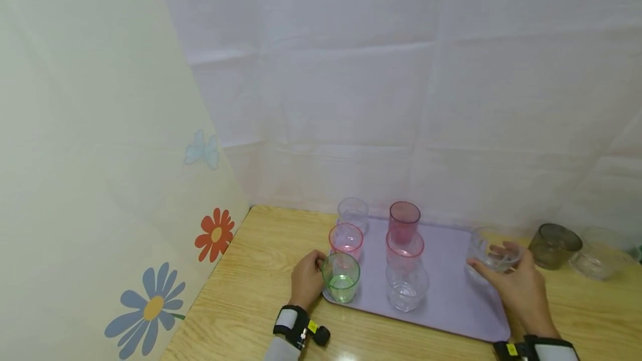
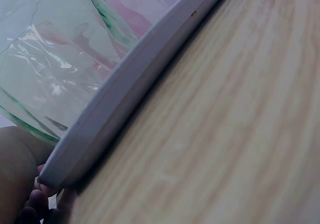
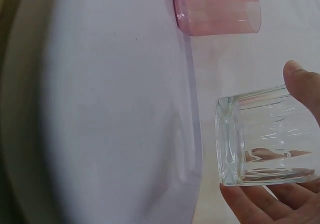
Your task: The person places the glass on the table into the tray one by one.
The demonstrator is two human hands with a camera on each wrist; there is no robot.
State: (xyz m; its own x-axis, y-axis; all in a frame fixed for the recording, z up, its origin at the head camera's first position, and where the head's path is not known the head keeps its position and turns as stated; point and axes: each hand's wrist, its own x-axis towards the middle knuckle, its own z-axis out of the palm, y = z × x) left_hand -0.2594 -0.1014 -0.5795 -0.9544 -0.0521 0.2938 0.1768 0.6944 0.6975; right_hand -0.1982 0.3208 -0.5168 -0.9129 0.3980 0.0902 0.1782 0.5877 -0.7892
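Note:
A lilac tray [image 1: 451,299] bears several glasses in two rows. My left hand [image 1: 307,282] grips the tray's near left edge, beside a green glass [image 1: 341,289]. In the left wrist view, the tray rim [image 2: 107,103] lies between thumb and fingers, and some fingers are hidden below it. My right hand [image 1: 525,288] holds a clear faceted glass [image 3: 272,139] above the tray's right side, thumb on one side and fingers on the other. Behind the green glass stand a pink-rimmed glass [image 1: 346,237] and a clear glass [image 1: 353,210].
The tray's other row has a red glass [image 1: 404,219], a pink glass [image 1: 404,248] and a clear glass [image 1: 406,291]. Right of the tray stand a dark smoky glass [image 1: 554,247] and clear glassware [image 1: 597,255] on the wooden table [image 1: 225,305]. A white sheet [image 1: 341,99] hangs behind.

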